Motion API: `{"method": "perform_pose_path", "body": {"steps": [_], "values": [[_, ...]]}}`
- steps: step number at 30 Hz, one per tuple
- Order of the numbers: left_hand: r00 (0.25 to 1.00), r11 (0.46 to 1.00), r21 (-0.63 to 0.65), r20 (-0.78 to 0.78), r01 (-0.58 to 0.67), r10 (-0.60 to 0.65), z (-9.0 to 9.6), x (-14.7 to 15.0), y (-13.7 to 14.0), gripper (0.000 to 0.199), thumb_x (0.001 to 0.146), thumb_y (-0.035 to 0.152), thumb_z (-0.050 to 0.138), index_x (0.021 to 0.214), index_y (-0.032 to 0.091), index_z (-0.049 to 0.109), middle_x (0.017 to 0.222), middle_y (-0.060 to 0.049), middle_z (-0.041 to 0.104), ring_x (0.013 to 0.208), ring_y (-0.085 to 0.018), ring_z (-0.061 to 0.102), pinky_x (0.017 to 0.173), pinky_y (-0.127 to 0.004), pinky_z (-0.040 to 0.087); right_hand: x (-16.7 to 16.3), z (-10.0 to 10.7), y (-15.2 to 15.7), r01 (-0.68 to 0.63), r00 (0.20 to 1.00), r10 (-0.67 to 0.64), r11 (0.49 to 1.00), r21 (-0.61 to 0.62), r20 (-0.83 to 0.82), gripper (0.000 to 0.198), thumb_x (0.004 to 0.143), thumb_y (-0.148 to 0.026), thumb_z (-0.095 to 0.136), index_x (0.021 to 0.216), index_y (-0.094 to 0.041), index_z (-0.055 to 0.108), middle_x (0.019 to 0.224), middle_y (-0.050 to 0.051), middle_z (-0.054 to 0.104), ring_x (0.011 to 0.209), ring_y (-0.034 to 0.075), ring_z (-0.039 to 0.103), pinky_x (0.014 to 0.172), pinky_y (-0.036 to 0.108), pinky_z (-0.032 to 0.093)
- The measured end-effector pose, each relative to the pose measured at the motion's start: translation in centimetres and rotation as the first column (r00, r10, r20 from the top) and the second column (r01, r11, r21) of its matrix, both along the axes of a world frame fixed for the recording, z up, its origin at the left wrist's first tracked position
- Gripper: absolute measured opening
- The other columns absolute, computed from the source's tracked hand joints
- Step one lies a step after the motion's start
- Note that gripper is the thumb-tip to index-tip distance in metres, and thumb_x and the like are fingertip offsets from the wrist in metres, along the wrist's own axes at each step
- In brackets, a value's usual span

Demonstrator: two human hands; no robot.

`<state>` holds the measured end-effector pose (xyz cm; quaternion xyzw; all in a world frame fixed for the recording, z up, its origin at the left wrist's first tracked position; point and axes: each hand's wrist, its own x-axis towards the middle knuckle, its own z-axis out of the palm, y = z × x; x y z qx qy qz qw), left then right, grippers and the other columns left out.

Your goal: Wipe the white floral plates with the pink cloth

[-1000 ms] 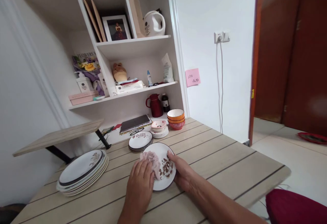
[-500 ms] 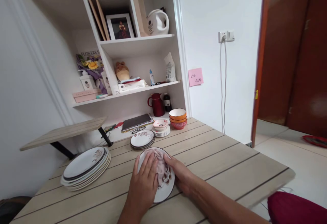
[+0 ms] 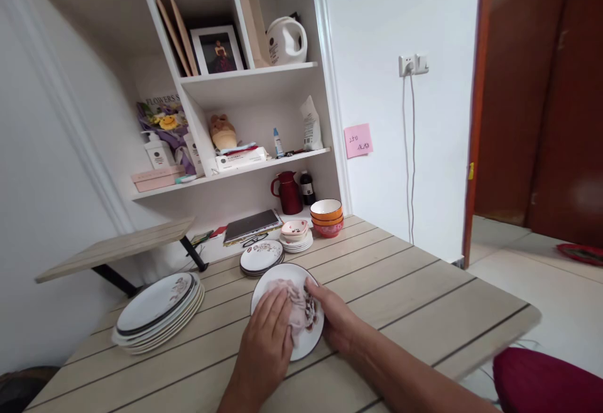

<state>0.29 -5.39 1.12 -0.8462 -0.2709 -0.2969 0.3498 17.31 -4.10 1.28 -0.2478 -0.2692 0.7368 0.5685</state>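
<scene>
My right hand (image 3: 333, 315) grips the right rim of a small white plate (image 3: 307, 342) with a dark edge and a brown flower pattern, its thumb on the upper face. A crumpled pale pink cloth (image 3: 296, 312) lies on the plate under my left hand (image 3: 267, 341). The fingers of that hand are close together and hold the cloth against the plate; its palm side is hidden. Just beyond the plate stands a stack of similar small plates (image 3: 260, 256).
Large plates (image 3: 155, 306) are stacked at the left by a raised wooden stand (image 3: 117, 249). Behind are small dishes (image 3: 296, 240), stacked bowls (image 3: 327, 218), a red jug (image 3: 288, 193) and a laptop (image 3: 252, 224). A dark red seat (image 3: 541, 381) is beyond the table's right edge.
The plate has shifted slightly up in view and turned a little in my right hand. My left hand and the cloth have slid down a bit across its face.
</scene>
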Motion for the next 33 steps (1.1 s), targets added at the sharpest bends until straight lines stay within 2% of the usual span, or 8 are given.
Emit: {"method": "perform_pose_path", "body": {"steps": [5, 11, 15, 19, 22, 25, 29, 33], "values": [[0.996, 0.997, -0.024, -0.036, -0.078, 0.077, 0.4, 0.3, 0.1, 0.052, 0.082, 0.014, 0.046, 0.134, 0.013, 0.044, 0.142, -0.010, 0.046, 0.134, -0.026, 0.036, 0.110, -0.047, 0.027, -0.3, 0.2, -0.2, -0.040, 0.998, 0.045, 0.987, 0.157, -0.033, 0.038, 0.082, -0.036, 0.061, 0.114, -0.014, 0.060, 0.103, 0.009, 0.072, 0.092, 0.022, 0.067, 0.090, 0.036, 0.048], [0.961, 0.980, 0.019, 0.204, -0.197, 0.189, -0.2, 0.5, 0.7, 0.025, 0.084, 0.015, 0.047, 0.102, 0.012, 0.064, 0.105, -0.012, 0.070, 0.100, -0.025, 0.061, 0.104, -0.052, 0.032, -0.1, -1.2, 1.0, 0.119, 0.992, -0.126, 0.973, -0.199, -0.023, 0.040, 0.083, -0.037, 0.059, 0.115, -0.013, 0.056, 0.090, 0.010, 0.074, 0.077, 0.021, 0.070, 0.082, 0.036, 0.052], [0.982, 0.995, 0.033, 0.167, -0.098, 0.092, -0.5, 0.2, 0.4, 0.019, 0.082, 0.017, 0.050, 0.094, 0.013, 0.065, 0.097, -0.011, 0.069, 0.100, -0.025, 0.059, 0.099, -0.044, 0.042, 0.0, -1.1, 0.9, 0.097, 0.995, -0.101, 0.967, -0.235, -0.003, 0.042, 0.084, -0.041, 0.058, 0.116, -0.014, 0.055, 0.093, 0.010, 0.074, 0.077, 0.021, 0.069, 0.078, 0.037, 0.053], [0.998, 1.000, 0.016, 0.062, -0.024, 0.023, -0.3, 0.2, -0.1, 0.036, 0.081, 0.016, 0.050, 0.116, 0.014, 0.059, 0.123, -0.010, 0.061, 0.123, -0.025, 0.047, 0.104, -0.040, 0.039, 0.1, -0.2, 0.0, 0.022, 0.999, -0.020, 0.999, -0.047, 0.039, 0.042, 0.082, -0.042, 0.061, 0.113, -0.014, 0.058, 0.097, 0.011, 0.073, 0.083, 0.022, 0.068, 0.080, 0.036, 0.051], [0.997, 0.998, -0.018, -0.034, -0.065, 0.064, 0.0, 0.2, -0.1, 0.051, 0.083, 0.015, 0.047, 0.133, 0.013, 0.045, 0.141, -0.010, 0.047, 0.135, -0.024, 0.034, 0.110, -0.043, 0.030, 0.0, 0.4, -0.6, -0.052, 0.999, 0.049, 0.988, 0.144, 0.023, 0.043, 0.080, -0.041, 0.064, 0.113, -0.015, 0.059, 0.104, 0.010, 0.071, 0.092, 0.022, 0.067, 0.086, 0.035, 0.048], [0.987, 0.987, -0.033, -0.037, -0.157, 0.156, 0.0, 0.2, 0.2, 0.056, 0.084, 0.016, 0.046, 0.139, 0.014, 0.038, 0.145, -0.010, 0.041, 0.137, -0.026, 0.031, 0.113, -0.049, 0.021, -0.2, 0.5, -0.7, -0.062, 0.998, 0.065, 0.978, 0.200, -0.007, 0.046, 0.077, -0.038, 0.068, 0.117, -0.016, 0.058, 0.110, 0.009, 0.070, 0.098, 0.022, 0.065, 0.092, 0.035, 0.045], [0.954, 0.961, -0.018, 0.120, -0.275, 0.275, -0.3, 0.2, 0.8, 0.045, 0.084, 0.016, 0.046, 0.128, 0.014, 0.051, 0.133, -0.012, 0.055, 0.123, -0.028, 0.048, 0.111, -0.056, 0.018, -0.5, -0.5, -0.1, 0.009, 1.000, -0.009, 1.000, 0.007, -0.022, 0.045, 0.080, -0.036, 0.064, 0.120, -0.016, 0.055, 0.101, 0.009, 0.072, 0.088, 0.022, 0.068, 0.089, 0.038, 0.048], [0.941, 0.971, -0.009, 0.244, -0.240, 0.235, -0.6, 0.2, 1.0, 0.023, 0.083, 0.016, 0.047, 0.098, 0.013, 0.066, 0.104, -0.012, 0.070, 0.099, -0.026, 0.062, 0.106, -0.055, 0.029, -0.4, -1.2, 0.7, 0.079, 0.995, -0.088, 0.979, -0.187, -0.040, 0.041, 0.084, -0.036, 0.058, 0.118, -0.015, 0.054, 0.094, 0.009, 0.074, 0.081, 0.021, 0.070, 0.084, 0.037, 0.051]]}}
